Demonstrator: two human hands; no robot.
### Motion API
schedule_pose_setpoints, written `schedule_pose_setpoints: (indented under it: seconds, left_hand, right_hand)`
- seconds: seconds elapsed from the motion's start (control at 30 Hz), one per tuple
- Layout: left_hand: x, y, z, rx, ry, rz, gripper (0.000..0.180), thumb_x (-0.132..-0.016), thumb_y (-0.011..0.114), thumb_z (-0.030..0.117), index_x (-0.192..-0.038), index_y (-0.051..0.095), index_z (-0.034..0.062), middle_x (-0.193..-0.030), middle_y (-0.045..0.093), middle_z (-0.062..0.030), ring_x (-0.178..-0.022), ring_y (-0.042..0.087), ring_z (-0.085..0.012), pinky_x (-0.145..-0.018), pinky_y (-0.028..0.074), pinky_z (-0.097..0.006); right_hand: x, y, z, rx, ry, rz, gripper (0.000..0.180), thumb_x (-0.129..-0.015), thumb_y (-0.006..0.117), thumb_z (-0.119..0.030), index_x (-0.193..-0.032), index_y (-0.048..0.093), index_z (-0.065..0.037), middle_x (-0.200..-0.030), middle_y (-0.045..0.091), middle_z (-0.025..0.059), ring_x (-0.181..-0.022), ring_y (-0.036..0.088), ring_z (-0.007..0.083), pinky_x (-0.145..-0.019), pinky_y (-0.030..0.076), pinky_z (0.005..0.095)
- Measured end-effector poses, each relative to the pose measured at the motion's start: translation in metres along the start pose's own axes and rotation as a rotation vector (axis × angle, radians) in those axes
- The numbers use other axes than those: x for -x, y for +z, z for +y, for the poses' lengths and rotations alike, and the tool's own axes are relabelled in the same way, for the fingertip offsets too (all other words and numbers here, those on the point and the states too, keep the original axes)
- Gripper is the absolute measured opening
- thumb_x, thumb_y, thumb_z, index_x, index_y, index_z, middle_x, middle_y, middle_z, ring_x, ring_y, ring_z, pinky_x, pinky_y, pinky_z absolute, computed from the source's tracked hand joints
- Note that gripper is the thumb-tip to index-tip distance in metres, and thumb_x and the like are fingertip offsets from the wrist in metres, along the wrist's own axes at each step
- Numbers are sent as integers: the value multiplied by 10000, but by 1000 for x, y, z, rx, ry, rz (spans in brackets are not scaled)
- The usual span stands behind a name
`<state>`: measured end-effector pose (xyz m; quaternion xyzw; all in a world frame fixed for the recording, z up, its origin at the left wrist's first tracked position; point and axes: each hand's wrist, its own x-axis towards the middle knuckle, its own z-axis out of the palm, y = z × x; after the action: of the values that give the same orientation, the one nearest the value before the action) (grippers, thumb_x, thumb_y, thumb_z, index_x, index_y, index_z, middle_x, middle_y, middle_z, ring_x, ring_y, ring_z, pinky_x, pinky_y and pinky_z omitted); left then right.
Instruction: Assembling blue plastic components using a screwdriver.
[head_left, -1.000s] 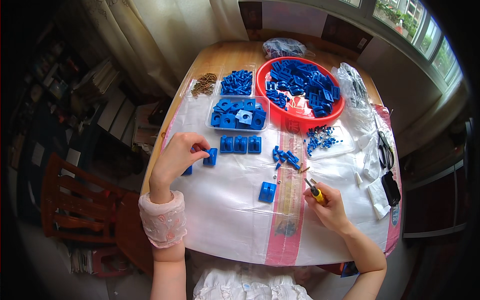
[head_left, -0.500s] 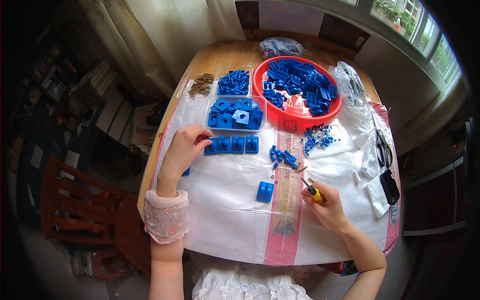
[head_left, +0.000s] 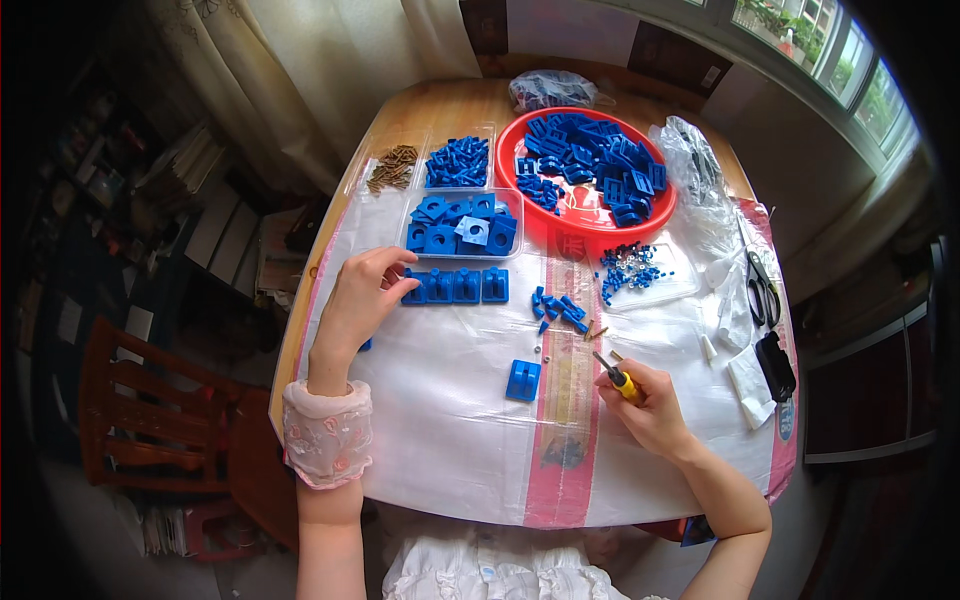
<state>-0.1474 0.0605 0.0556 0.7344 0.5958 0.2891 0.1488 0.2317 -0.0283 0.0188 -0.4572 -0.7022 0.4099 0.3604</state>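
Blue plastic blocks, four in a row (head_left: pixel 456 286), sit finished-looking at the left hand (head_left: pixel 362 296), fingers curled on the row's end; one loose block (head_left: pixel 523 380) waits mid-table. Right hand (head_left: pixel 648 400) grips a yellow-handled screwdriver (head_left: pixel 612 372). Red basin (head_left: pixel 588 226) is full, so plenty seems left. Clear plastic bags (head_left: pixel 690 160) lie right of it.

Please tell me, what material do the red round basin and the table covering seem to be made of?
The red basin looks like moulded plastic: even bright colour, smooth rim with a soft shine. The white covering seems to be a woven plastic sack sheet: matte, slightly creased, with printed pink stripes, though the weave itself is too fine to confirm.
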Motion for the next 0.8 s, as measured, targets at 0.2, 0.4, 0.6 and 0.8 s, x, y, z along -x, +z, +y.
schedule_pose_setpoints:
  seconds: [0.2, 0.4, 0.6, 0.8]
  left_hand:
    - [-1, -13, 24, -64, 137, 331, 300, -847, 763, 7, -1137, 697, 49, -1102, 697, -100, -798, 691, -175, -706, 575, -292]
    - [11, 12, 87, 84, 348, 380, 168, -842, 728, -38, -986, 714, 48, -958, 692, -100, -824, 699, -236, -696, 565, -306]
    - [34, 49, 121, -15, 478, 45, 99, -837, 754, 41, -922, 704, 54, -840, 674, -71, -759, 680, -259, -667, 559, -357]
    - [45, 51, 122, -62, 306, -219, 146, -896, 707, 114, -1025, 709, 46, -919, 675, -91, -854, 683, -290, -741, 561, -382]
  right_hand:
    - [2, -1, 2, -79, 70, 39, 50, -920, 668, -12, -966, 665, 7, -683, 536, 9, -622, 453, 54, -549, 361, 253]
    - [-3, -7, 10, -202, 98, 160, 56, -934, 663, -24, -983, 668, 3, -691, 550, -35, -636, 470, 15, -553, 362, 212]
    - [-3, -12, 6, -226, 153, 180, 68, -940, 670, -54, -977, 678, 2, -675, 565, -36, -618, 488, 17, -547, 367, 207]
    - [-7, -18, 13, 73, 123, 322, 87, -912, 714, -78, -930, 707, 7, -653, 606, 16, -598, 525, 63, -546, 397, 258]
